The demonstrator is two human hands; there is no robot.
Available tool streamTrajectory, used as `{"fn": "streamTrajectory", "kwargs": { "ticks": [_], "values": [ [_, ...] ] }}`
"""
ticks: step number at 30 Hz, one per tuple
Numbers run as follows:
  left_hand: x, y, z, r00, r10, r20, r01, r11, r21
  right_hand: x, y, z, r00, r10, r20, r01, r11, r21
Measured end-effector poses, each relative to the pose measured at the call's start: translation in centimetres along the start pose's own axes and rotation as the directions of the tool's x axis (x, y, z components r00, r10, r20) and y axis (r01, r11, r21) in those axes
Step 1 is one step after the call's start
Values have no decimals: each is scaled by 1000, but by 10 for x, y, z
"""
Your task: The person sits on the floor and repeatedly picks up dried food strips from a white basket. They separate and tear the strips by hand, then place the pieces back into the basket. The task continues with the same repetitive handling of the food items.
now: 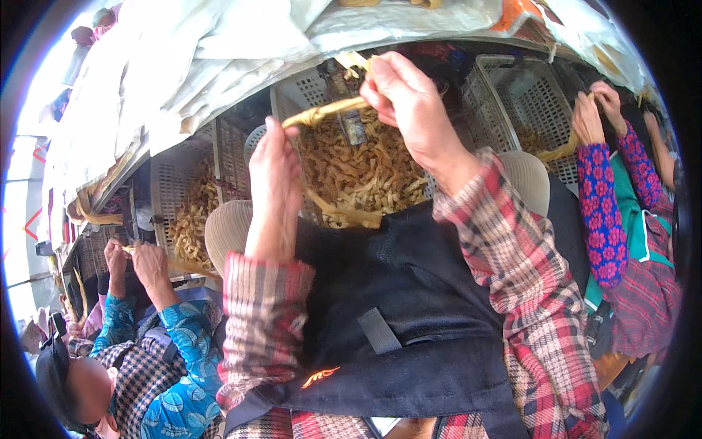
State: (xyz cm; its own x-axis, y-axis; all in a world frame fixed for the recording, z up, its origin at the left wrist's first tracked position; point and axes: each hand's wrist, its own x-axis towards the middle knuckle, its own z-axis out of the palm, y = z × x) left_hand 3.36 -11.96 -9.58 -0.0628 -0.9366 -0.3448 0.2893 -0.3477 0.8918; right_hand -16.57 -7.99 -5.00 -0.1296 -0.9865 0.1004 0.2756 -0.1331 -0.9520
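A tan, ribbon-like strip (323, 112) is stretched between my two hands, with a knot-like lump near its left end. My left hand (274, 186) pinches that end between thumb and fingers. A flat tail (343, 213) of similar material hangs below this hand towards my lap. Higher up and to the right, my right hand (408, 101) grips the other end, and a pale frayed piece sticks out past its fingertips. Beneath both hands, a white perforated plastic basket (299, 90) holds a heap of short, knotted tan pieces (356, 164).
White plastic sheeting (247, 33) covers the table edge ahead. More baskets stand left (162, 181) and right (491, 93). A co-worker's hands (140, 263) hold a strip at left; another's hands (595, 112) do so at right. A dark apron (395, 274) covers my lap.
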Motion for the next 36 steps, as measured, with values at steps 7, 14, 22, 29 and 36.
{"fn": "streamTrajectory", "kwargs": {
  "ticks": [7,14,22,29,36],
  "values": [
    [13,-33,-30,956,-245,-159,244,969,-27,-3,40,-59,941,274,-196,-277,961,14],
    [-100,13,43,915,-171,365,-11,895,447,-32,-16,-44,668,-612,424,534,-3,-845],
    [-133,46,63,678,599,426,-735,534,418,-99,-111,-14,701,-192,687,538,774,-332],
    [-154,35,50,756,-148,638,387,886,-254,-111,-101,-11,497,-479,723,764,-154,-627],
    [-167,38,69,676,523,520,-691,203,693,-103,-96,2,748,-450,487,596,135,-791]
  ]
}}
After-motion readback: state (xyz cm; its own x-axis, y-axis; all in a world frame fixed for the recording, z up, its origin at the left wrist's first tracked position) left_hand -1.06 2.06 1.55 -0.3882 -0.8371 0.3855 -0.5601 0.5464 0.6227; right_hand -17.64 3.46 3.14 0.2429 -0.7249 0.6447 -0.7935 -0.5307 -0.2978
